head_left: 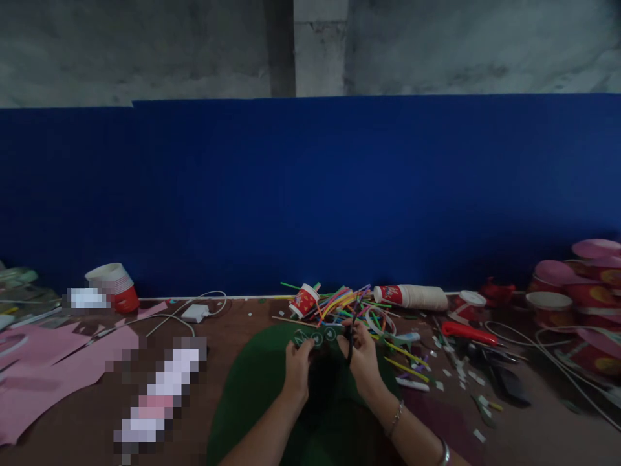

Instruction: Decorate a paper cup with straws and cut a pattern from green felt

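Note:
A large dark green sheet (247, 382) with a rounded edge lies in front of me, under my arms. White outlines of rings with small heart shapes are drawn near its far edge. My left hand (298, 369) is closed on green sheet material beside these drawings, thumb on top. My right hand (363, 356) grips dark scissors (350, 340), whose blades point up and away from me. The scissors are close to the right of the drawn rings. Whether the blades touch the sheet cannot be made out.
Colourful pipe cleaners (339, 301), a red paper cup (305, 301) and a stack of cups (412, 297) lie behind the sheet. Pink paper (53, 362) and a white charger (195, 313) are left. A red-handled tool (468, 333), scraps and decorated cups (548, 310) are right. A blue partition (310, 194) stands behind.

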`<state>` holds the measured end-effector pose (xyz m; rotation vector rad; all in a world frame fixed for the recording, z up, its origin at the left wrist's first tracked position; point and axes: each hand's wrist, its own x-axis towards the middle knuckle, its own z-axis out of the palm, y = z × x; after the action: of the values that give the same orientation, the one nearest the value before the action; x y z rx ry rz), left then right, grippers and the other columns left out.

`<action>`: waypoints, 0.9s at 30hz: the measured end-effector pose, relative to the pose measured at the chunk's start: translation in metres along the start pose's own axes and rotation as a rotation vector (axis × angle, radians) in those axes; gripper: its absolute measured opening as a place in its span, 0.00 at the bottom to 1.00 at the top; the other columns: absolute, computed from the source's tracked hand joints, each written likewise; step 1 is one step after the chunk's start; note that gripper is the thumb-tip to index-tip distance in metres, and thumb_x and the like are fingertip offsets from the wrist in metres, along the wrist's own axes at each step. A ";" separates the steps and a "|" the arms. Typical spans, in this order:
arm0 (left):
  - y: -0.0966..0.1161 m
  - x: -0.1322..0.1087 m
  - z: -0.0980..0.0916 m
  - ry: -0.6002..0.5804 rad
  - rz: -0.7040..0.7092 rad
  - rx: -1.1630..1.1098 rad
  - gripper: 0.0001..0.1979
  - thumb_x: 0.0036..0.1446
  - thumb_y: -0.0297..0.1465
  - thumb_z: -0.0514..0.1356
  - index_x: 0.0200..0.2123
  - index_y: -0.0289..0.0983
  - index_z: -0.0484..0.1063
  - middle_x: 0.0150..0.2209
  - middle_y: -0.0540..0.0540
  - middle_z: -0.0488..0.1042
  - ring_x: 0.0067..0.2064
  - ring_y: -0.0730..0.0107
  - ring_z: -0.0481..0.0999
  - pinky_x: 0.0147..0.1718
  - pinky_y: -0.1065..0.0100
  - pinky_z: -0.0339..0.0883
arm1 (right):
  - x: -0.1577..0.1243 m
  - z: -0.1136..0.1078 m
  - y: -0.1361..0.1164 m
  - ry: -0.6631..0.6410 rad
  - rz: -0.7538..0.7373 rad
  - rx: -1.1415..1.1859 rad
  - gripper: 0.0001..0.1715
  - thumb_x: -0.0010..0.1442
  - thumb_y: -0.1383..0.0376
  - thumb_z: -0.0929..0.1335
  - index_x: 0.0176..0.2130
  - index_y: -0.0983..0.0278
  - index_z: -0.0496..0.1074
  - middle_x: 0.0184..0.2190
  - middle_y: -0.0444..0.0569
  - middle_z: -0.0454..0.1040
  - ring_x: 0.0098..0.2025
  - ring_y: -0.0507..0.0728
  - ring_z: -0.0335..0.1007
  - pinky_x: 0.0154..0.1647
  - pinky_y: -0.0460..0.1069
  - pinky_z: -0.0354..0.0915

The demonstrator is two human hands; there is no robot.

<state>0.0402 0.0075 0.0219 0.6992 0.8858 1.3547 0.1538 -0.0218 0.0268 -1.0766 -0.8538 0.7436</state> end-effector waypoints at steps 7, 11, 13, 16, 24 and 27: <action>0.002 0.000 -0.002 -0.419 0.118 0.309 0.13 0.39 0.23 0.64 0.33 0.36 0.73 0.33 0.47 0.76 0.37 0.65 0.74 0.37 0.70 0.64 | 0.008 -0.008 -0.013 0.044 -0.013 0.070 0.15 0.46 0.66 0.69 0.37 0.61 0.65 0.27 0.41 0.68 0.28 0.52 0.63 0.28 0.45 0.61; 0.004 -0.003 0.001 -0.321 0.338 0.478 0.09 0.45 0.29 0.64 0.33 0.37 0.75 0.35 0.45 0.75 0.40 0.63 0.71 0.41 0.70 0.61 | 0.005 -0.004 -0.018 -0.035 -0.006 0.061 0.16 0.45 0.65 0.70 0.36 0.61 0.65 0.25 0.41 0.67 0.27 0.52 0.63 0.28 0.46 0.61; 0.007 -0.004 0.002 -0.284 0.388 0.557 0.05 0.45 0.32 0.64 0.24 0.37 0.74 0.26 0.48 0.72 0.33 0.66 0.70 0.36 0.71 0.61 | 0.004 -0.002 -0.018 -0.075 0.003 0.056 0.16 0.45 0.64 0.71 0.35 0.61 0.65 0.24 0.40 0.66 0.26 0.51 0.62 0.27 0.45 0.60; 0.012 -0.003 0.002 -0.230 0.375 0.511 0.12 0.47 0.36 0.63 0.19 0.37 0.69 0.20 0.52 0.66 0.27 0.70 0.66 0.29 0.72 0.59 | 0.002 -0.002 -0.013 -0.164 0.060 0.040 0.17 0.46 0.61 0.72 0.36 0.61 0.65 0.23 0.39 0.65 0.23 0.50 0.59 0.23 0.44 0.58; 0.020 -0.001 0.002 0.045 0.396 0.258 0.16 0.47 0.43 0.62 0.22 0.36 0.68 0.21 0.53 0.65 0.26 0.73 0.64 0.28 0.73 0.58 | -0.009 0.004 -0.002 -0.481 0.119 -0.136 0.18 0.50 0.54 0.70 0.35 0.65 0.68 0.23 0.41 0.65 0.25 0.50 0.60 0.23 0.44 0.58; 0.017 0.000 0.003 0.031 0.368 0.221 0.16 0.46 0.43 0.63 0.22 0.36 0.68 0.22 0.52 0.67 0.28 0.72 0.65 0.29 0.73 0.58 | -0.016 0.009 -0.002 -0.589 0.100 -0.135 0.17 0.48 0.56 0.71 0.31 0.66 0.68 0.23 0.41 0.66 0.26 0.50 0.60 0.26 0.44 0.58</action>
<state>0.0334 0.0093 0.0380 1.0528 0.9736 1.6091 0.1391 -0.0320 0.0274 -1.0361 -1.3713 1.1278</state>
